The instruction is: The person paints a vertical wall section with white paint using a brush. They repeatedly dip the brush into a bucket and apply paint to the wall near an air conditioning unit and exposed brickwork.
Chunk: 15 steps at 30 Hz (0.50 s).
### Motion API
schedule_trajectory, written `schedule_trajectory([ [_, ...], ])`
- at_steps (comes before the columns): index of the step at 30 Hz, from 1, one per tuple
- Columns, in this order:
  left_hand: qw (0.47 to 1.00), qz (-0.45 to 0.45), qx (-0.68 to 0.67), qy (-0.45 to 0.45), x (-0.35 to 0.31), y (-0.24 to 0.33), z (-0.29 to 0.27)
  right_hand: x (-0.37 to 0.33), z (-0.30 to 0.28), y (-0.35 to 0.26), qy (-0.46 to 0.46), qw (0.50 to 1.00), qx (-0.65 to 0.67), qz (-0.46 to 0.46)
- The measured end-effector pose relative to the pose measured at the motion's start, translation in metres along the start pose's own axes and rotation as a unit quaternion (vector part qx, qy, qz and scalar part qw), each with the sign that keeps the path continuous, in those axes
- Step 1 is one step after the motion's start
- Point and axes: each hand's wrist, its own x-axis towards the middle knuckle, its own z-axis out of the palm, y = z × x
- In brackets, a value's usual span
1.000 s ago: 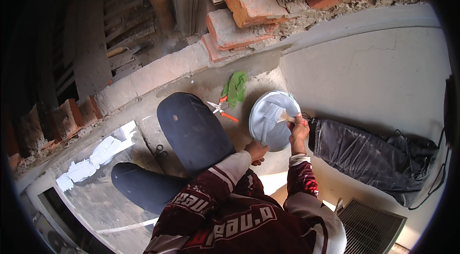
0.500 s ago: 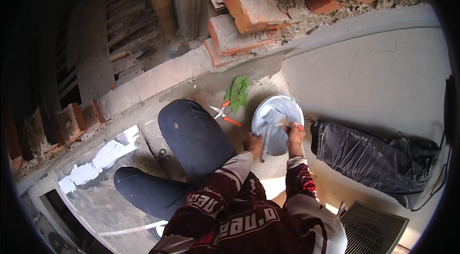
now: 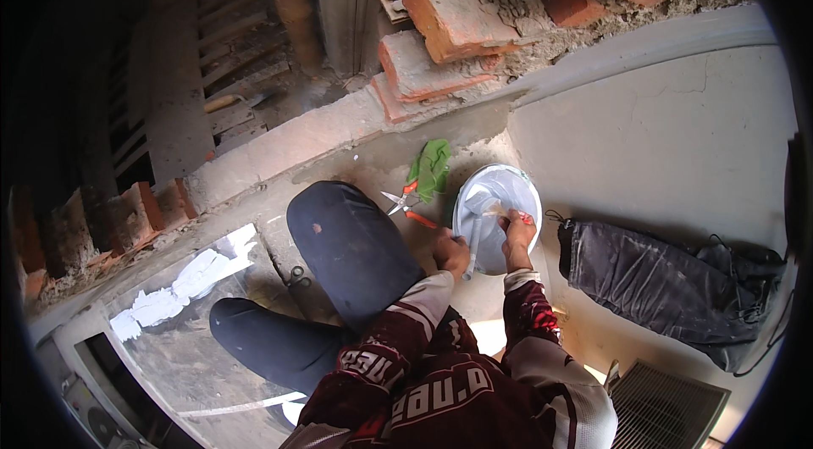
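A white bucket [image 3: 533, 195] stands in front of me, its inner wall smeared white and pale wet material inside. My left hand [image 3: 451, 252] is closed at its near left rim, fingers partly hidden. Beside that hand a whitish rod [image 3: 475, 239] leans out of the bucket over the rim. Over the bucket's right side my right hand [image 3: 518, 233] is closed round a small tool with red on its handle and a pale tan end [image 3: 494, 210], which looks like a brush. Left of the bucket lie open red-handled pruning shears [image 3: 410, 202] and a green cloth [image 3: 433, 165].
A broken brick wall [image 3: 457, 17] runs along the far side, with a trowel [image 3: 224, 102] beyond it. At right lie a dark bag [image 3: 660, 279] and a metal grille [image 3: 665, 407]. White material [image 3: 182, 288] is spread over a flat panel on the left.
The whole view has shifted slightly. The rod sits a little higher against the rim, and its lower end looks whiter. The right hand with its tool stays over the bucket.
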Motion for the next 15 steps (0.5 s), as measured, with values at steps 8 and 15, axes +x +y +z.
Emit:
schedule_trajectory([
  [8,0.999,0.028,0.043,0.002,-0.006,0.005,-0.001,0.020,0.003,0.023,-0.004,0.995,0.059,0.079],
  [15,1.000,-0.006,-0.011,0.015,0.001,0.008,-0.012,0.018,-0.024,0.030,-0.069,0.964,0.191,0.174],
])
